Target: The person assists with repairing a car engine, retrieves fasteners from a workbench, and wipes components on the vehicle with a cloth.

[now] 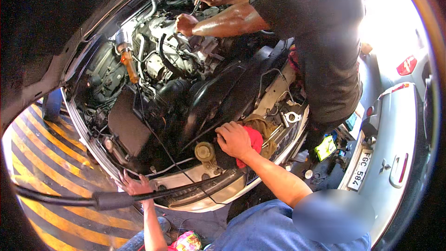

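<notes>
My left hand point(135, 185), fingers spread, touches the front edge of the car's engine bay, where a black bar point(60, 196) crosses in front of my wrist. My right hand point(232, 140) rests with loosely bent, slightly parted fingers on a bunched red cloth point(252, 143) near a brown cloth point(259, 122). A yellowed reservoir cap point(204, 151) sits left of that hand. A thin black cable runs between my hands from an orange work light point(128, 62) over the engine. Loose metal parts point(291, 117) lie to the right.
A co-worker in dark clothes point(320, 51) leans over the engine, both hands point(186, 24) at work, one with a metal tool. The raised hood point(32, 28) borders the left. A silver car point(390, 125) stands at right, yellow-striped floor point(46, 158) at lower left, supplies point(325, 146) beside the bumper.
</notes>
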Demonstrator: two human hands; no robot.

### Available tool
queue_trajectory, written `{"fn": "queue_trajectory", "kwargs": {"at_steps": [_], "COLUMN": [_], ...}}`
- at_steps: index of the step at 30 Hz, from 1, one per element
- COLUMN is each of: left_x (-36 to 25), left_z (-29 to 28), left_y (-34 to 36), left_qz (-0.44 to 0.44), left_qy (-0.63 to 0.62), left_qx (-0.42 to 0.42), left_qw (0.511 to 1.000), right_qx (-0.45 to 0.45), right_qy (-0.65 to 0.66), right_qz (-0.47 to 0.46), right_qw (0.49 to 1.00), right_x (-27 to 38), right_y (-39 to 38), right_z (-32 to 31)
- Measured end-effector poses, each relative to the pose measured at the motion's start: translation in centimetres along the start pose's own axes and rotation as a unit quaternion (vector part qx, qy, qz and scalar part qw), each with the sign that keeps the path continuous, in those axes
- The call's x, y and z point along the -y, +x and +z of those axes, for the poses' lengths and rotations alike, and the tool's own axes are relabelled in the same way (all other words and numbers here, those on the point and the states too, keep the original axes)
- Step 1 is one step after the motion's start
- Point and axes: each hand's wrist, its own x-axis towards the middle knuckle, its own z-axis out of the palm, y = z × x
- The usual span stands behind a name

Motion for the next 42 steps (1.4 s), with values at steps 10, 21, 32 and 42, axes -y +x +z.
{"fn": "queue_trajectory", "kwargs": {"at_steps": [10,21,32,42], "left_x": [0.2,5.8,1.9,0.8], "left_z": [0.6,4.0,1.8,1.4], "left_y": [0.3,5.5,6.3,6.2], "left_qz": [-0.048,-0.218,-0.34,-0.331], "left_qy": [-0.042,-0.121,0.001,0.029], "left_qx": [-0.041,-0.039,0.044,0.035], "left_qw": [0.997,0.968,0.939,0.943], "right_qx": [0.034,0.088,0.113,0.126], "right_qy": [0.032,0.054,0.072,0.075], "right_qz": [-0.004,-0.021,-0.028,-0.027], "right_qw": [0.999,0.994,0.991,0.989], "right_x": [-0.7,-1.8,-2.2,-2.2], "right_y": [0.3,0.7,1.0,0.6], "right_z": [-0.5,-0.6,-1.1,-1.0]}}
